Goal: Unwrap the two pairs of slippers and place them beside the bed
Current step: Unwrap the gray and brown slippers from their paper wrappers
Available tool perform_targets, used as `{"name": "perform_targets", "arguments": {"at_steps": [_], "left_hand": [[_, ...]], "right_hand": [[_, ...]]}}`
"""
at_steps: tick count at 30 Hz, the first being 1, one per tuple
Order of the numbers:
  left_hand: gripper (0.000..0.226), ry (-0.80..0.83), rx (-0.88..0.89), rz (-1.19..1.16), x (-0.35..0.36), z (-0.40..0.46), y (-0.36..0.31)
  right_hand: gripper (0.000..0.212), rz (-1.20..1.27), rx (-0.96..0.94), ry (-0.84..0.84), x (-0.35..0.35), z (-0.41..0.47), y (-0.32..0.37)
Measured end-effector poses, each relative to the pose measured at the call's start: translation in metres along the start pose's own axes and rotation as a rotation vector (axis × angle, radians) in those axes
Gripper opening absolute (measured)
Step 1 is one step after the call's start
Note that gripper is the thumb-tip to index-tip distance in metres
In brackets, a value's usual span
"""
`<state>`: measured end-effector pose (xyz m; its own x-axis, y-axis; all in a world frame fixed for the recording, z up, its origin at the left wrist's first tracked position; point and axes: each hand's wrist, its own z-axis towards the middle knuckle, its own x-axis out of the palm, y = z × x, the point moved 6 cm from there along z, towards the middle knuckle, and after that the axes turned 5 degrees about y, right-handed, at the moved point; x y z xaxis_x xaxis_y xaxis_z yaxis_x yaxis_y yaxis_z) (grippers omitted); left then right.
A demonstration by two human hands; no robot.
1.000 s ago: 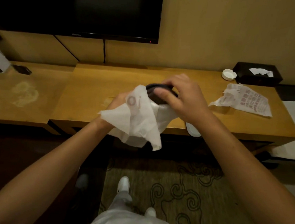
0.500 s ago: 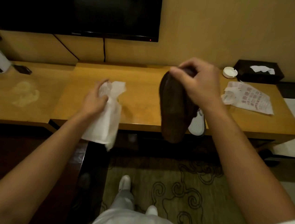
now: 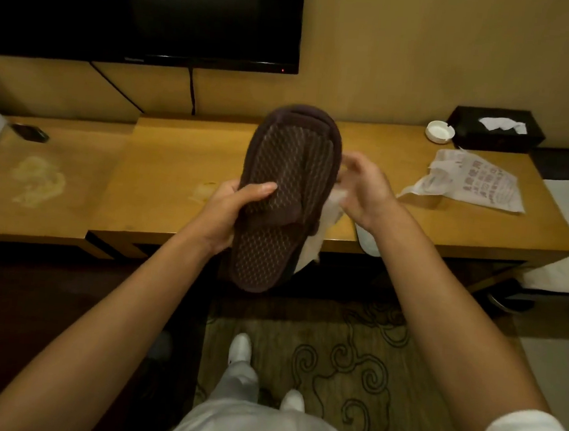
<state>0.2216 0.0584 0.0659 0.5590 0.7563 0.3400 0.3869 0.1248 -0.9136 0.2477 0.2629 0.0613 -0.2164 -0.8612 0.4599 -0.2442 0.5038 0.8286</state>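
Since half a second ago the dark slippers (image 3: 286,195) have passed from my right hand to my left hand (image 3: 230,210). The left grips them from the side, thumb curled across the dotted sole, and holds them upright above the desk's (image 3: 162,177) front edge. The white wrapper (image 3: 323,225), earlier in my left hand, now sits behind the slippers next to my right hand (image 3: 364,191). That hand's fingers are loosely curled against it; I cannot tell whether they pinch it.

Surroundings: a second printed wrapper (image 3: 468,183) lies on the desk to the right, near a white ashtray (image 3: 439,130) and a black tissue box (image 3: 495,130). A white slipper (image 3: 368,241) overhangs the desk edge, partly hidden by my right wrist. TV (image 3: 142,10) on the wall; patterned carpet (image 3: 349,365) below.
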Motion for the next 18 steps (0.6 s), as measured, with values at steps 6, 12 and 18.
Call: {"name": "perform_targets", "arguments": {"at_steps": [6, 12, 18], "left_hand": [[0.045, -0.002, -0.072, -0.074, -0.019, 0.016, -0.005], [0.026, -0.046, -0.091, -0.051, -0.045, 0.019, 0.01], [0.034, -0.177, -0.147, -0.078, -0.07, 0.031, 0.025]], "right_hand": [[0.024, -0.553, 0.124, 0.148, 0.003, -0.003, -0.02], [0.034, 0.079, -0.176, -0.449, -0.098, 0.024, 0.059], [0.072, -0.053, 0.172, -0.495, -0.163, 0.049, 0.009]]}}
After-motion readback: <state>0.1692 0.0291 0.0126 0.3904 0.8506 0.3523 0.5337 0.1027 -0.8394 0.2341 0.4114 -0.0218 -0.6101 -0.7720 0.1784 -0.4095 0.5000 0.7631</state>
